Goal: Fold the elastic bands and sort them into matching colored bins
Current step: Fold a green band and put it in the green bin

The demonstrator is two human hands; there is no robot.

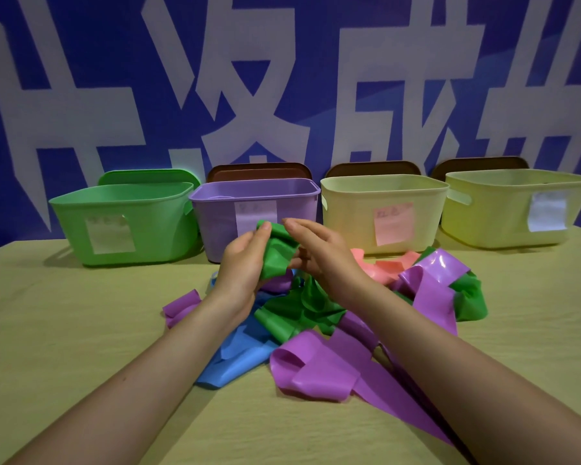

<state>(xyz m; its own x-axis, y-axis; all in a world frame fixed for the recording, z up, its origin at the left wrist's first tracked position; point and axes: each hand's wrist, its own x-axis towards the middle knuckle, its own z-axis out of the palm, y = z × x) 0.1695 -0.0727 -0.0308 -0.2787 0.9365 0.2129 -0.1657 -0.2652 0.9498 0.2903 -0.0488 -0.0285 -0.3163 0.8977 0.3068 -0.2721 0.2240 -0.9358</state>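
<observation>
A crumpled green elastic band [277, 251], thin and glossy, is held bunched above the tabletop between a person's two hands, in front of the lilac plastic bin [215, 226]. The left hand [244, 261] grips the lower folds with curled fingers and thumb; the right hand [319, 251] pinches the band's upper edge, its fingers arched over the top. Both forearms reach forward from the bottom of the view, wrists raised clear of the pale yellow table [64, 330].

To fold it well, the person would likely need to smooth the band flat and square its ends before doubling it, since the slick material looks prone to springing open. Its likely destination is the green plastic bin [155, 229] at far left, which carries a paper label.

Beneath the hands lies a loose heap of unsorted bands: purple strips [319, 367], a blue one [239, 350], more green [296, 313] and a pink one [383, 268]. Two cream-yellow bins [349, 216] stand to the right, against a blue banner [81, 62] with large white characters.
</observation>
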